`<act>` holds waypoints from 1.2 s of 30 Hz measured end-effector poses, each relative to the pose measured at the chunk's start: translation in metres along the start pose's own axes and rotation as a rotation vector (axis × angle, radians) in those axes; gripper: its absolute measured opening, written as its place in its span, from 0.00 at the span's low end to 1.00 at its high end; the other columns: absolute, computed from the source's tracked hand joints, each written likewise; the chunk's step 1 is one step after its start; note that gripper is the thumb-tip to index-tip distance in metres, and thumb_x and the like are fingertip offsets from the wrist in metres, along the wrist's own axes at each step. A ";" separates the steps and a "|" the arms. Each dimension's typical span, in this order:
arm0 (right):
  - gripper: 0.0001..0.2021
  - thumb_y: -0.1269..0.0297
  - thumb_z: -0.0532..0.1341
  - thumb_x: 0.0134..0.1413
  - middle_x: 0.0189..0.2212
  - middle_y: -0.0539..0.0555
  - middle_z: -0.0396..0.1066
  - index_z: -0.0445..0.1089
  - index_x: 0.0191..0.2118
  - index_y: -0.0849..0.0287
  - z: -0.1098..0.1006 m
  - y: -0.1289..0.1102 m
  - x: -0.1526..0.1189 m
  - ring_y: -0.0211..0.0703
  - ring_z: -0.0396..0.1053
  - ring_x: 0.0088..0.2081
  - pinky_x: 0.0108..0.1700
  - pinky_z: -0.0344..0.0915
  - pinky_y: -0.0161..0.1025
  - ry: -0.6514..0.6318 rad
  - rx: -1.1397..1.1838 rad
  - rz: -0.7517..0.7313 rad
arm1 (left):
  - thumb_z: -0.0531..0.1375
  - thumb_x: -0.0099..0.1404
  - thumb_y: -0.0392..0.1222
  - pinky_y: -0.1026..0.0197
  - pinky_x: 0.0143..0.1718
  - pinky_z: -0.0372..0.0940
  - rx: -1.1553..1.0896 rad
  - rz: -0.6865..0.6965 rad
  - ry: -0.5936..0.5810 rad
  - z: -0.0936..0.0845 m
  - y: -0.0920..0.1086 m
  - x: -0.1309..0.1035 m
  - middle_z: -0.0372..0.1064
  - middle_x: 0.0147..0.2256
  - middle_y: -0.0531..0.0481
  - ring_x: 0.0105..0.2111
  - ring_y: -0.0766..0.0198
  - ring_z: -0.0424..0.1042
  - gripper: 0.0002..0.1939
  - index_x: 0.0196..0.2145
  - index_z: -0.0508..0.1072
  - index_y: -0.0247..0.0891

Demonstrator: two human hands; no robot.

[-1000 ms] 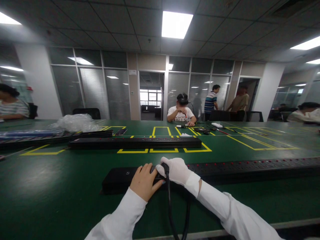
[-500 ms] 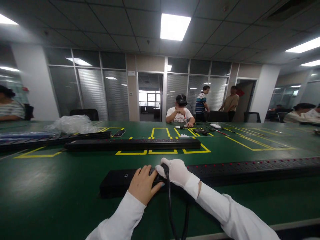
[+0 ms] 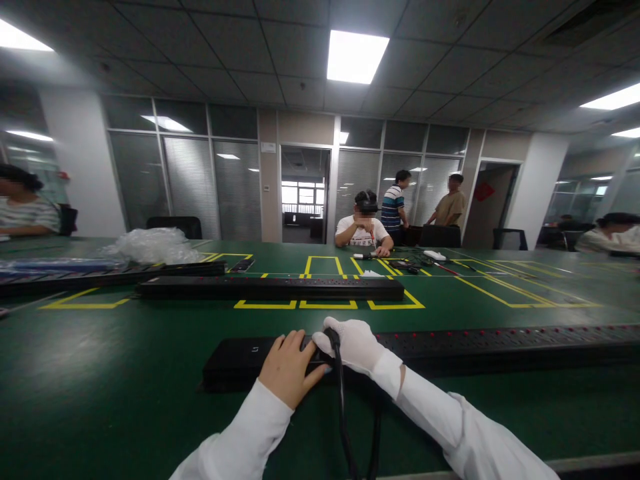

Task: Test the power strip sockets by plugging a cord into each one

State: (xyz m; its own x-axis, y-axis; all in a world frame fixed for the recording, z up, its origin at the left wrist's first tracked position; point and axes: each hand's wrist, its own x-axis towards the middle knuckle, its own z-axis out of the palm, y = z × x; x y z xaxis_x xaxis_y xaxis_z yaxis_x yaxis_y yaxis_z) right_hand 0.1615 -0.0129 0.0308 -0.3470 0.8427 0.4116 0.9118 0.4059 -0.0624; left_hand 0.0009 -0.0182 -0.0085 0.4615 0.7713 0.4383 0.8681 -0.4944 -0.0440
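A long black power strip (image 3: 235,357) with a row of small red dots along its top lies across the table in front of me. My left hand (image 3: 286,367), bare, rests on it near its left end, fingers spread over the top and thumb stretched to the right. Just to the right, my right hand (image 3: 353,343) in a white glove is closed round a black plug (image 3: 331,335) held against the strip's top. From the plug a thick black cable (image 3: 342,407) hangs down toward me. Where the plug meets the strip is hidden by my fingers.
Another black power strip (image 3: 270,289) lies farther back on the green table (image 3: 125,373), near yellow tape outlines. Clear plastic wrapping (image 3: 153,247) is at back left, beside a phone (image 3: 243,265). A seated person (image 3: 364,230) works opposite among cables; others are around.
The view has shifted slightly. Both hands stay in the same place on the strip, and the right hand still holds the plug.
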 end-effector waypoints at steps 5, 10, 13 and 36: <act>0.20 0.45 0.45 0.54 0.21 0.48 0.65 0.66 0.33 0.53 0.001 0.004 0.004 0.35 0.62 0.26 0.26 0.48 0.30 -0.022 0.103 0.014 | 0.48 0.59 0.55 0.50 0.47 0.53 0.005 0.012 0.005 0.001 -0.001 0.000 0.61 0.48 0.43 0.50 0.52 0.57 0.22 0.47 0.64 0.43; 0.18 0.46 0.47 0.54 0.21 0.47 0.64 0.65 0.33 0.53 -0.001 0.006 0.005 0.33 0.59 0.24 0.26 0.48 0.29 -0.024 0.169 -0.021 | 0.47 0.59 0.56 0.48 0.47 0.54 0.022 0.010 -0.031 0.002 -0.001 0.001 0.61 0.48 0.42 0.49 0.51 0.58 0.23 0.48 0.62 0.43; 0.18 0.48 0.47 0.54 0.20 0.47 0.64 0.66 0.33 0.54 -0.002 0.006 0.005 0.33 0.58 0.23 0.26 0.47 0.29 -0.016 0.156 -0.035 | 0.47 0.59 0.56 0.48 0.47 0.54 0.023 0.004 -0.024 0.002 -0.001 0.001 0.61 0.48 0.42 0.50 0.51 0.57 0.23 0.48 0.62 0.43; 0.17 0.47 0.49 0.53 0.19 0.47 0.64 0.67 0.34 0.53 0.000 0.006 0.003 0.34 0.61 0.23 0.25 0.48 0.29 -0.005 0.116 -0.029 | 0.48 0.59 0.55 0.49 0.48 0.54 0.010 0.006 0.056 0.005 0.000 -0.001 0.62 0.47 0.43 0.50 0.52 0.57 0.21 0.45 0.65 0.43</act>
State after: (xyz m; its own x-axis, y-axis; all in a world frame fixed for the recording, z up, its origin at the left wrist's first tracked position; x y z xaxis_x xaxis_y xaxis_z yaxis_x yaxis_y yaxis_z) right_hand 0.1658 -0.0077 0.0313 -0.3743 0.8318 0.4099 0.8700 0.4680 -0.1554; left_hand 0.0013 -0.0170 -0.0136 0.4558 0.7446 0.4877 0.8674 -0.4945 -0.0557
